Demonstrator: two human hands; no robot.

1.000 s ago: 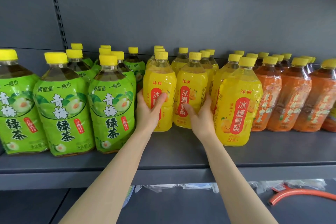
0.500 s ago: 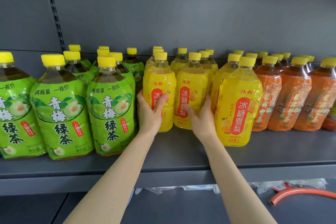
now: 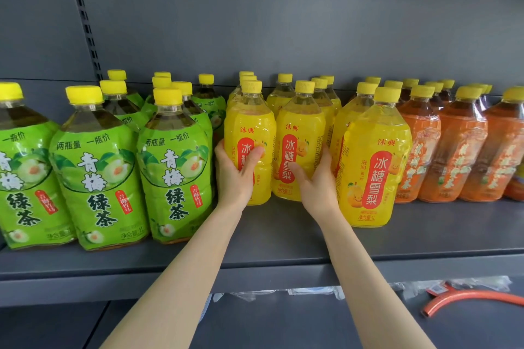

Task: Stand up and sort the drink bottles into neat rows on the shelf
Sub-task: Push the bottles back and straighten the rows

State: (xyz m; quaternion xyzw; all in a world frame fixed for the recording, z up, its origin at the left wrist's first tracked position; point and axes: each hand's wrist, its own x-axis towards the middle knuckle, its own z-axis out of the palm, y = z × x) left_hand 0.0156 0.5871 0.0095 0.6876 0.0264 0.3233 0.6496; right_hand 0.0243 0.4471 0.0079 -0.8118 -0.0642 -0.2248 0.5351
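I see the grey shelf point(image 3: 283, 238) bearing upright, yellow-capped bottles in rows. Green bottles point(image 3: 99, 178) stand just left of my left hand point(image 3: 234, 178), yellow bottles point(image 3: 371, 167) at both hands and just right of my right hand point(image 3: 317, 187), and orange bottles point(image 3: 459, 150) farther right.

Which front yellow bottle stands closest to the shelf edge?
The rightmost yellow bottle, just right of the right hand; it stands clearly forward of the other two.
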